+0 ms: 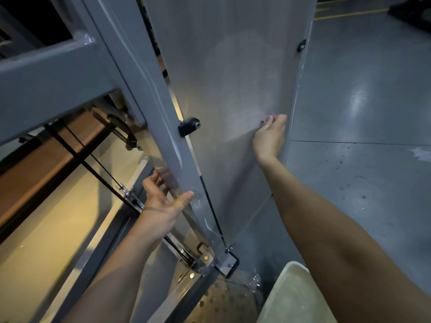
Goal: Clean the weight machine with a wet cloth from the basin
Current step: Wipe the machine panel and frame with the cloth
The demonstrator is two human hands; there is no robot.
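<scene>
1. My left hand (pixel 163 201) wraps round the machine's grey frame post (pixel 163 127), thumb across its front.
2. My right hand (pixel 270 134) curls its fingers on a pale cloth (pixel 243 129), only faintly visible, pressed against the frosted side panel (pixel 233 66).
3. The cream basin (pixel 291 297) sits low near the post's foot.

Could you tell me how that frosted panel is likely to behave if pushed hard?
Probably flexes a little: the panel looks thin, held to the post by small black clips. Its smooth, smeared face likely lets the right hand slide.
</scene>
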